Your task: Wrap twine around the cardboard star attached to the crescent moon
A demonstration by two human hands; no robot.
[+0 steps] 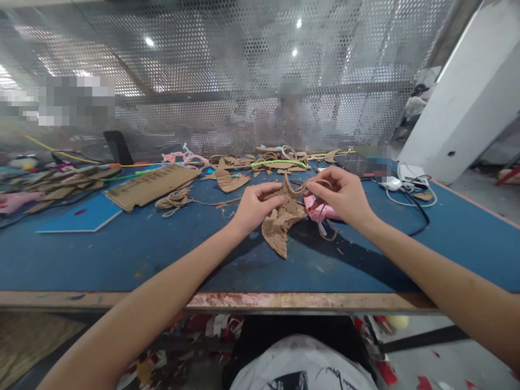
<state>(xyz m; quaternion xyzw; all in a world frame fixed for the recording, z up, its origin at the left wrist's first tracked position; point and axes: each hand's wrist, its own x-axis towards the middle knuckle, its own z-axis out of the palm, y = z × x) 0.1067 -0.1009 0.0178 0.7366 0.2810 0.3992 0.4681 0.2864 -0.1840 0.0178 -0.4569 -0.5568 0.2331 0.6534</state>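
Observation:
My left hand [255, 206] is closed on a brown piece wrapped in jute cord [280, 227], holding it just above the blue table [162, 249]. My right hand [341, 192] pinches a strand of the same cord [325, 183] near the piece's top, and a loop of cord hangs below it. A pink object [320, 211] lies on the table right under my right hand.
Cardboard sheets and scraps [150, 184] and a bundle of cord [174, 199] lie at the back left. More scraps with a green strip [278, 162] sit at the back centre. White cables and a charger [402, 187] lie at the right. A perforated screen [244, 81] backs the table.

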